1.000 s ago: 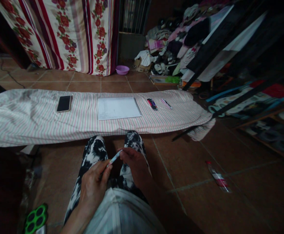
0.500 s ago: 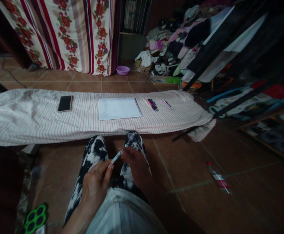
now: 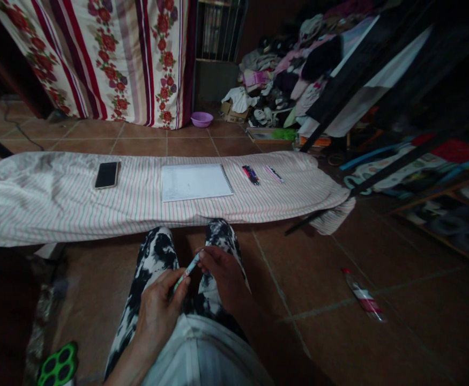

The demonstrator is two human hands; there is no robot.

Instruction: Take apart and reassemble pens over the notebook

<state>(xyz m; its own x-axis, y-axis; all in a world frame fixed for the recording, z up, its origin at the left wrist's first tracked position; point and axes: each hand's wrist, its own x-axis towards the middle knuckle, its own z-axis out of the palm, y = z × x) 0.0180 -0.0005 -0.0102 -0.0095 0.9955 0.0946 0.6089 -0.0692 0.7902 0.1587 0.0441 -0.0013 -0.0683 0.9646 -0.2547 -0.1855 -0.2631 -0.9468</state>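
Over my lap I hold a pale, patterned pen, slanted up to the right. My left hand pinches its lower end between thumb and fingers. My right hand is closed at its upper end, the fingertips partly hidden in shadow. Beyond my knees, a spiral notebook lies open on a striped cloth. Right of the notebook is a small bunch of dark and red pens, and beside it a pinkish-white pen or pens. A phone with a dark screen rests to the left.
A plastic bottle lies on the tiled floor at right. At lower left is a green object with round dark holes. A purple basin stands by the flowered curtain. Clothes are heaped at the back; dark metal bars slant at right.
Both hands keep their hold on the pen, with a slight shift of the left hand's fingers along it. The whole view has tilted a little.
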